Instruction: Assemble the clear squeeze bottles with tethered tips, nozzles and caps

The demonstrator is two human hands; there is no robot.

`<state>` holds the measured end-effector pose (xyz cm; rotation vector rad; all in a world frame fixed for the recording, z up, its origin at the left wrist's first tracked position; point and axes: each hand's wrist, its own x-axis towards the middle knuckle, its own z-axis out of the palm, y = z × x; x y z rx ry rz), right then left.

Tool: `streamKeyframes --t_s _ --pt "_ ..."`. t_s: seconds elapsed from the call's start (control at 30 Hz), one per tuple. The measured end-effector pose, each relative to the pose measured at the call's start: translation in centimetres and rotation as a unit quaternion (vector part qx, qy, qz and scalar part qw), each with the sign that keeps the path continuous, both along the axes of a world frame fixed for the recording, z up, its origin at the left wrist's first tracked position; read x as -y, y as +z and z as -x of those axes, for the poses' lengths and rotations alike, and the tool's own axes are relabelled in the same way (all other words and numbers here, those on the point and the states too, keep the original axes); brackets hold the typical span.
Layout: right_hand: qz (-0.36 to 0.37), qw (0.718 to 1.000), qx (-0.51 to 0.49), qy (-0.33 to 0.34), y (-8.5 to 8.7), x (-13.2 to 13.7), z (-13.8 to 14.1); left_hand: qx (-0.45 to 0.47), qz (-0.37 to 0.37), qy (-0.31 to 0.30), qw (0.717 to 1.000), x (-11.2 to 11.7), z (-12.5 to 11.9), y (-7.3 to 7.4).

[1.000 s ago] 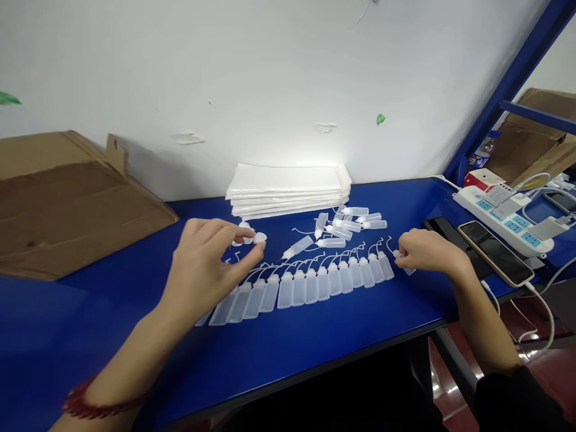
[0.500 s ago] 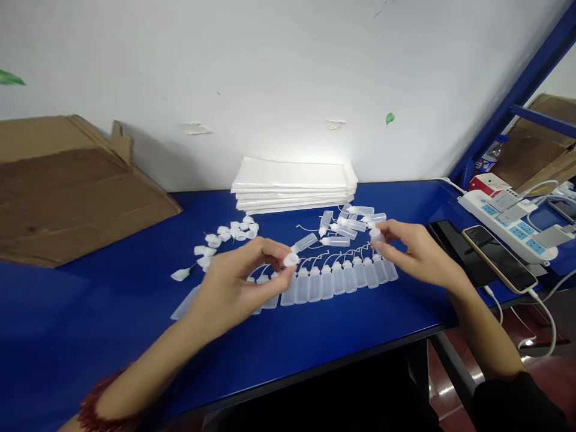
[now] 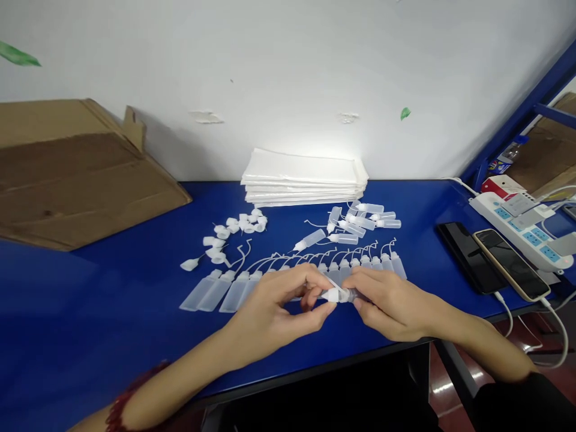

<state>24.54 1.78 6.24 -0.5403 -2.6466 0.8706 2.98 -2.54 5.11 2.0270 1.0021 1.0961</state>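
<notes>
My left hand [image 3: 281, 306] pinches a white needle-tip cap [image 3: 332, 294] between thumb and fingers. In my right hand [image 3: 389, 303] is a small translucent squeeze bottle [image 3: 352, 294], mostly covered by the fingers. Cap and bottle neck meet end to end in front of me; whether they are joined I cannot tell. Behind the hands runs a row of translucent bottles [image 3: 234, 291] with thin white strap-like tails, partly hidden by my fingers. Loose white caps [image 3: 246, 223] with fine needles lie in a cluster at the left, and more capped bottles [image 3: 360, 221] are heaped farther back.
A stack of white packets [image 3: 303, 174] lies against the wall. Cardboard [image 3: 85, 180] leans at the left. Two phones [image 3: 510, 264] with cables and a white power strip [image 3: 522, 228] occupy the right. The blue table's front edge [image 3: 315, 373] runs just below my hands.
My right hand has taken a bottle from the right end of the row and moved left and nearer. My left hand has brought its cap rightward and nearer to meet it. The view has shifted slightly.
</notes>
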Motion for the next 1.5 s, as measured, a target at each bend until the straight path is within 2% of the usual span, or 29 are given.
streamKeyframes --t_s 0.23,0.33,0.5,0.6,0.73,0.9,1.07,1.2,1.33,1.47,1.5 --pt "-0.051 0.998 -0.031 0.008 -0.8 0.3 0.3 -0.079 -0.182 0.023 0.980 0.7 -0.8 -0.3" --pt "-0.080 0.996 -0.026 0.002 -0.7 0.4 0.4 -0.105 -0.229 0.022 0.967 0.9 -0.9 -0.4" --pt "-0.104 0.994 -0.039 -0.002 0.1 0.4 0.1 -0.108 -0.213 0.050 0.970 0.8 0.0 0.3" --pt "-0.098 0.994 -0.039 -0.017 0.2 0.2 0.0 -0.096 -0.156 0.072 0.980 0.7 0.9 0.9" --pt "-0.091 0.995 -0.036 -0.010 0.1 0.3 0.1 -0.093 -0.088 0.032 0.991 0.7 1.2 1.0" --pt "-0.092 0.996 -0.020 0.000 0.2 0.7 0.0 -0.113 -0.162 0.016 0.980 1.0 0.4 0.3" --pt "-0.033 0.999 0.004 0.016 0.7 0.8 -0.2 -0.135 -0.224 0.003 0.965 1.3 0.0 -0.1" --pt "0.013 0.999 0.033 0.034 0.8 0.7 -0.2 -0.128 -0.226 -0.008 0.965 1.3 -0.1 -0.1" --pt "0.090 0.994 0.056 0.029 0.7 0.7 -0.1 -0.162 -0.234 -0.032 0.958 1.4 0.0 -0.2" --pt "0.197 0.980 0.013 0.028 0.8 0.5 0.0 -0.191 -0.348 -0.027 0.918 1.4 -0.1 -0.2" --pt "0.226 0.974 -0.003 0.028 0.9 0.5 0.0 -0.181 -0.360 -0.025 0.915 1.4 -0.1 -0.1"
